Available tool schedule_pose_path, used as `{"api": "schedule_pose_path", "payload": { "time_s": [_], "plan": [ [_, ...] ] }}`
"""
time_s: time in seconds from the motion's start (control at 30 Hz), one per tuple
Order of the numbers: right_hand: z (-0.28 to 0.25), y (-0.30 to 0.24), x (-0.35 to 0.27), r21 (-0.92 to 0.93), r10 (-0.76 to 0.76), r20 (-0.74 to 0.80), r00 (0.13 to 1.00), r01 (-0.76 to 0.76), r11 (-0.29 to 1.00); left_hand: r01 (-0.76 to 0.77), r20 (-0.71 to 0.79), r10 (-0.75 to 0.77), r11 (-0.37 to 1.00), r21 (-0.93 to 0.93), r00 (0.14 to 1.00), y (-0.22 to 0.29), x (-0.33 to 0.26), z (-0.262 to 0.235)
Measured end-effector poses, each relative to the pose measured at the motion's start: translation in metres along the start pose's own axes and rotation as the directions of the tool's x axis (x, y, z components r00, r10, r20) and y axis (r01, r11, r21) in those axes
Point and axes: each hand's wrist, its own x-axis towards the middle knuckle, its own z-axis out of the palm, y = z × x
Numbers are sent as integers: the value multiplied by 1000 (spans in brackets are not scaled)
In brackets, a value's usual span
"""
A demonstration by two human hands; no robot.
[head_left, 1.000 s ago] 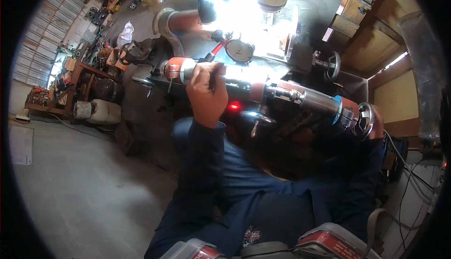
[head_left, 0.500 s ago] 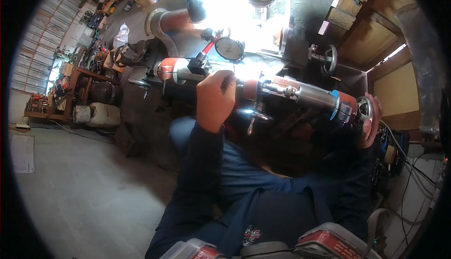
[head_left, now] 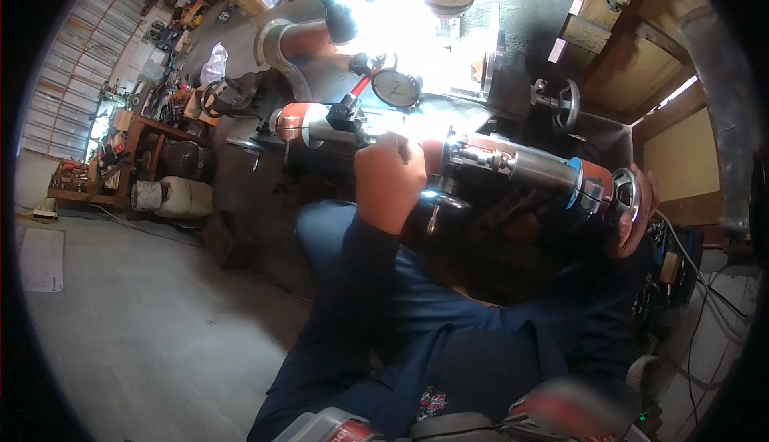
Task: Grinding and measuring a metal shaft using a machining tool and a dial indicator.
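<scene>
My left hand is closed against the spindle assembly of a lathe-like machine, just right of a black clamp block. Its fingertips are turned away, so what they grip is hidden. Above it, a round dial indicator hangs on a red arm fixed to that block. Far right, my right hand curls around the rim of a metal handwheel at the end of the silver tailstock barrel. A smaller chrome handwheel with a crank handle sits below the bar, right of my left hand.
A very bright lamp washes out the area behind the dial. Another handwheel stands at the back right. Wooden panels and hanging cables border the right side. A gas cylinder and a cluttered shelf are at left.
My left hand has shifted a little right and toward me along the machine, away from the clamp block. My right hand stays on its handwheel. The whole view has shifted slightly.
</scene>
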Motion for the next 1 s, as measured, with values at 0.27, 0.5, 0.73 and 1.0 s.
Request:
{"api": "schedule_pose_path", "payload": {
  "time_s": [0.27,0.5,0.73,1.0],
  "plan": [
    [2,2,2,-5,-40,-18,999,40,999,-247,134,265,960,-132,955,-17,10,-18],
    [-5,-9,7,39,13,24,1000,-14,999,-372,272,394,919,-130,878,-29,30,-30],
    [-18,48,-9,29,260,30,965,-260,965,-367,225,385,923,-120,895,-28,21,-27],
    [-9,83,-16,118,81,162,984,-100,988,-331,-349,321,943,31,880,-26,7,-21]
  ]
}}
